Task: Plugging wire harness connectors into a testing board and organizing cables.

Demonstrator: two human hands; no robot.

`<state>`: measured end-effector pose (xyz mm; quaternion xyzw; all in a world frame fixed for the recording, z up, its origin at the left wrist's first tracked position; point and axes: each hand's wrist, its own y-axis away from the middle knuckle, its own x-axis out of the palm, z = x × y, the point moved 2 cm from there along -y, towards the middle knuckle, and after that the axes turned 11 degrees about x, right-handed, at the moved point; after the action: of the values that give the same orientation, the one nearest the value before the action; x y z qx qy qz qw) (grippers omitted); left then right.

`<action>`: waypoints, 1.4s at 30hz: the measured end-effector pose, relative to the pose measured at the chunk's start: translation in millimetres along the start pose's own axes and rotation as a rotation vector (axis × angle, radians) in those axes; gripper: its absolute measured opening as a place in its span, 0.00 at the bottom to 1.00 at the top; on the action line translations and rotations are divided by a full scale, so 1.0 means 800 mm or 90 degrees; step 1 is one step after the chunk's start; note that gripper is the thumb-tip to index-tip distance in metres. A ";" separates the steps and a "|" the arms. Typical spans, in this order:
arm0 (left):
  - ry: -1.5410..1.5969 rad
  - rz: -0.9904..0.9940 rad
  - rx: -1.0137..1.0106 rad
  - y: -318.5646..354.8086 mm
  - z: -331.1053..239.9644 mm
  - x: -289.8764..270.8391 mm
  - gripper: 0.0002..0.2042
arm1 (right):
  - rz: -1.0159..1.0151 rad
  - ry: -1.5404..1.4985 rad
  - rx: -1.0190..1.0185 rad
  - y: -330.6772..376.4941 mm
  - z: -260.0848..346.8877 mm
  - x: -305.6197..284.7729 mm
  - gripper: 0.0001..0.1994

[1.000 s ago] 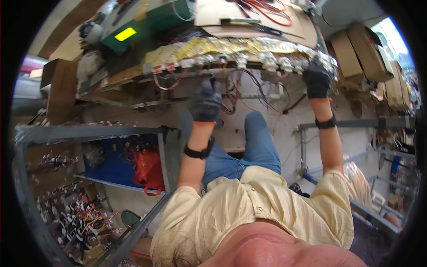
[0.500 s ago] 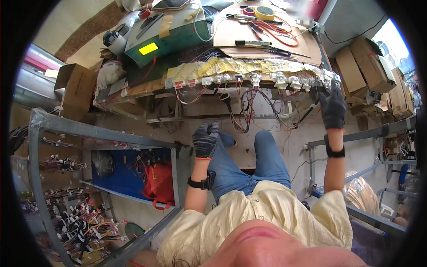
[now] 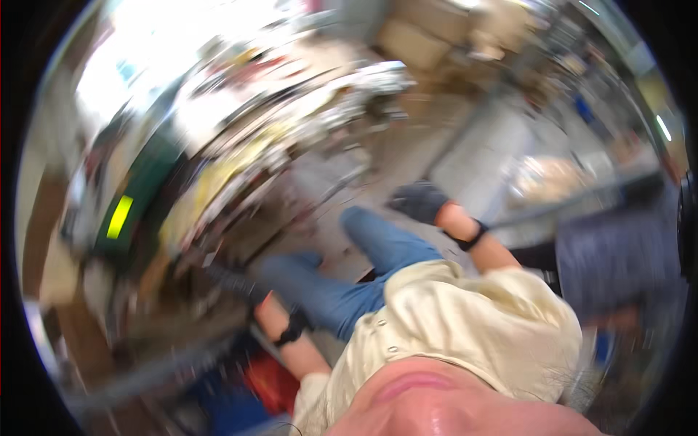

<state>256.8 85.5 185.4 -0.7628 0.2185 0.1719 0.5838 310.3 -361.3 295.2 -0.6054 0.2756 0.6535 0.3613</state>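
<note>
The view is heavily blurred and tilted. My left hand [image 3: 236,282], in a dark glove with a black wristband, hangs low by my blue-trousered knee [image 3: 320,294], below the edge of the cluttered workbench [image 3: 218,182]. My right hand [image 3: 418,201], also in a dark glove and wristband, is raised over the pale floor, apart from the bench. I see nothing in either hand, but the blur hides the fingers. My cream shirt [image 3: 451,320] fills the lower middle.
A green box with a yellow patch [image 3: 120,216] sits on the bench at left. Cardboard boxes [image 3: 414,36] stand at the top. A red object [image 3: 273,381] and blue bin lie under the bench. A grey metal frame [image 3: 574,196] runs at right.
Both hands have come off the workbench edge. The left has dropped beside my knee and the right has moved away. The whole view has swung and tilted sharply.
</note>
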 end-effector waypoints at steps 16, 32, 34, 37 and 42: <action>0.167 0.191 -0.018 -0.024 -0.170 -0.011 0.26 | 0.288 -0.045 0.478 0.131 0.006 -0.046 0.26; 0.126 0.246 0.001 -0.022 -0.166 -0.009 0.26 | 0.396 -0.119 0.440 0.182 -0.026 -0.043 0.30; 0.136 0.232 0.023 -0.035 -0.178 -0.008 0.26 | 0.381 -0.108 0.515 0.234 -0.103 0.009 0.30; 0.080 0.232 -0.001 -0.026 -0.130 -0.019 0.26 | 0.340 -0.086 0.591 0.211 -0.085 -0.059 0.25; 0.041 0.204 -0.034 -0.034 -0.113 -0.016 0.25 | 0.430 -0.040 0.323 0.170 -0.069 0.014 0.24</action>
<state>261.2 6.3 238.0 -0.7386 0.3511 0.2439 0.5212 233.3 -483.5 267.1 -0.3531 0.5995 0.6645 0.2727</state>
